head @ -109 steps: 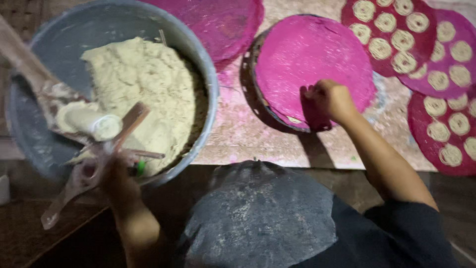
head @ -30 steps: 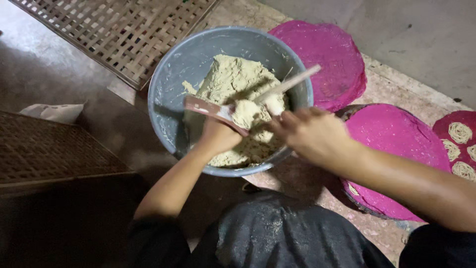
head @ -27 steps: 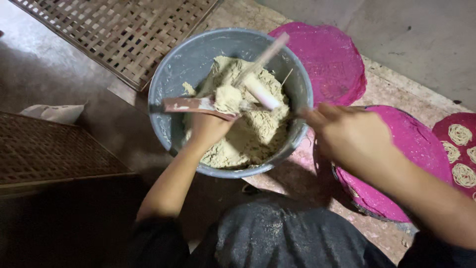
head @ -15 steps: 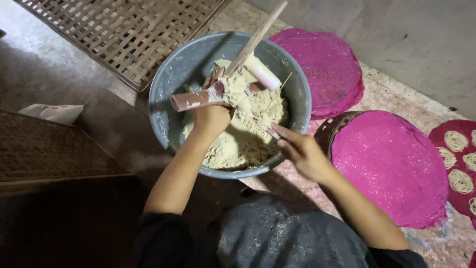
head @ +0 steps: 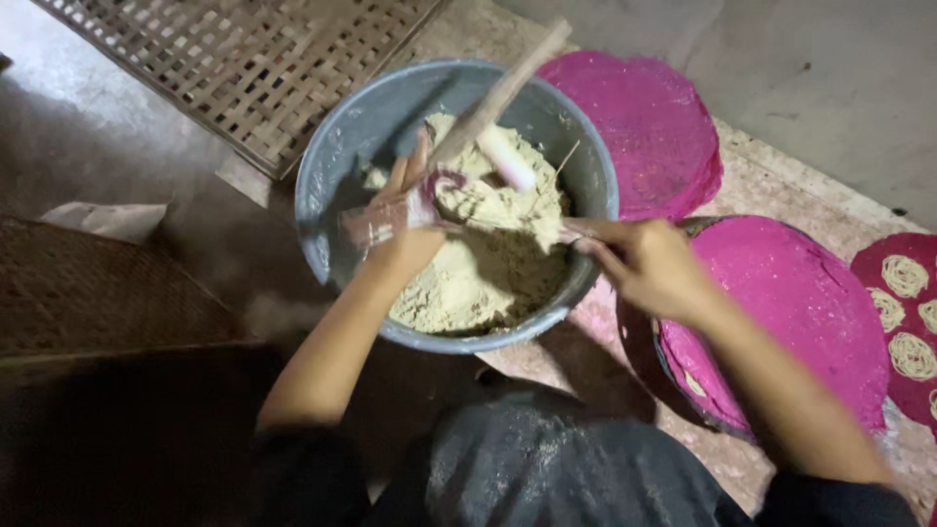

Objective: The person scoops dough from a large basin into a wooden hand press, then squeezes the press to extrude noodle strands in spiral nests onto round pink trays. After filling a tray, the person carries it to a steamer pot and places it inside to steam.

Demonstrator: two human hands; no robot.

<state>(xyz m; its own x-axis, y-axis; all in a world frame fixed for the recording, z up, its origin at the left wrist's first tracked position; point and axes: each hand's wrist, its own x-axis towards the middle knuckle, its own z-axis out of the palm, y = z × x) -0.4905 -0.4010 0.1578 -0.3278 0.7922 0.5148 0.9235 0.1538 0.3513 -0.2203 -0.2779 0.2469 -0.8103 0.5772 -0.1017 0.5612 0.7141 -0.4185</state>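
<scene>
A grey basin point(head: 327, 195) holds pale crumbly dough point(head: 468, 278). My left hand point(head: 405, 220) is over the dough, closed on the lower handle of a wooden press point(head: 503, 93). The press's other handle slants up past the far rim, and a white cylinder point(head: 506, 158) sits at its joint. My right hand point(head: 649, 268) is at the basin's right rim with its fingers pointing at the press. It is blurred, so its grip is unclear. My dark-clothed lap point(head: 547, 468) is just below the basin.
Round pink mats lie to the right: one point(head: 654, 127) behind the basin, one point(head: 800, 312) under my right arm. Another point(head: 908, 322) at the far right carries coiled noodle rounds. Woven bamboo mats point(head: 254, 68) lie at the top left and left. A pale scrap point(head: 107, 220) lies on the floor.
My right hand has moved from below the basin up to its right rim. The press has tilted a little, its upper handle still pointing up and right. The view moved closer.
</scene>
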